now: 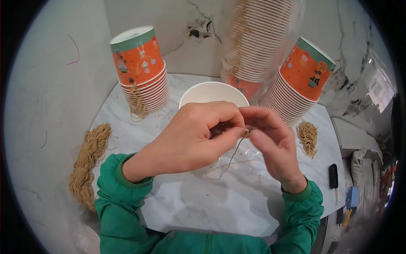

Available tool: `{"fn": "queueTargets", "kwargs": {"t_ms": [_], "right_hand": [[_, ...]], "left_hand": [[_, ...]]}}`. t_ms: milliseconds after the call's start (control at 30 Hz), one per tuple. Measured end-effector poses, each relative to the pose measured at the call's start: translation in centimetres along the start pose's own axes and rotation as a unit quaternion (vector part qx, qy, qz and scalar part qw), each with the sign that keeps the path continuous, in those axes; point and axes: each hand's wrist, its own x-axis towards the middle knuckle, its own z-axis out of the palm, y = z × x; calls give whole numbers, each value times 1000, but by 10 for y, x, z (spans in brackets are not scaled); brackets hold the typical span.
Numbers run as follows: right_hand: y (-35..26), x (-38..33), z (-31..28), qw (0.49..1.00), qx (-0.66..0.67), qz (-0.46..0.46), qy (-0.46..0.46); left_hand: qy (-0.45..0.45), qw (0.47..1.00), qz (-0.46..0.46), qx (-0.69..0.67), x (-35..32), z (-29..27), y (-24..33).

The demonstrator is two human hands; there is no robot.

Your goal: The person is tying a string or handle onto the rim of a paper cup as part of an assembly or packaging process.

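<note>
Centrally, marble table (203,203) spanning frame, bearing everything. Far side: three stacks of orange paper cups – left stack (141,67), blurred middle stack (258,42), tilted right stack (298,82). Tan string bundle (86,163) lying at left edge; smaller bundle (308,137) at right. White cup (213,94) sitting just beyond hands. Left hand (190,142) and right hand (272,144) meeting at centre, fingertips pressing together, both pinching thin string (231,158), its tail trailing down onto table near sleeves.

Left hand (190,137) and right hand (270,142) together, fingers (237,127) pinched.
</note>
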Motion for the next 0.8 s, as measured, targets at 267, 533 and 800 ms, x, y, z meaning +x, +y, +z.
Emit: {"fn": "queueTargets", "kwargs": {"t_ms": [267, 533, 800], "right_hand": [[-8, -1, 0, 984, -174, 7, 34], [10, -12, -18, 956, -265, -95, 78], [10, -19, -23, 947, -312, -65, 51]], "left_hand": [[-5, 999, -43, -4, 6, 3, -9], [-34, 996, -86, -9, 11, 11, -15], [-57, 988, -132, -50, 11, 20, -20]]}}
